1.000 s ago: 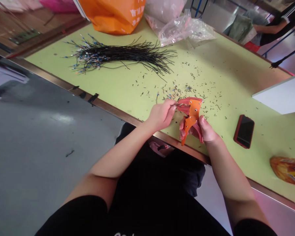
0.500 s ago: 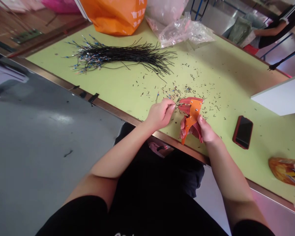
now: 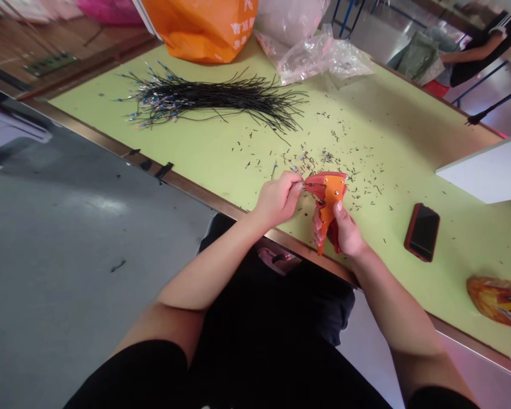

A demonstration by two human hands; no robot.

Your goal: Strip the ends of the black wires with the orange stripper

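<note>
In the head view, the left hand (image 3: pixel 277 199) had its fingers (image 3: pixel 293 180) pinched together on a thin wire (image 3: pixel 302 184) at the mouth of an orange wire stripper (image 3: pixel 329 196), clamped in the right hand (image 3: pixel 346 233) (over the green surface (image 3: pixel 221 165)), a black wire bundle (image 3: pixel 213 96) lying upper left.

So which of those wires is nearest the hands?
The thin wire pinched in the left hand, its end reaching into the orange wire stripper; the others lie apart in a bundle up the table.
</note>
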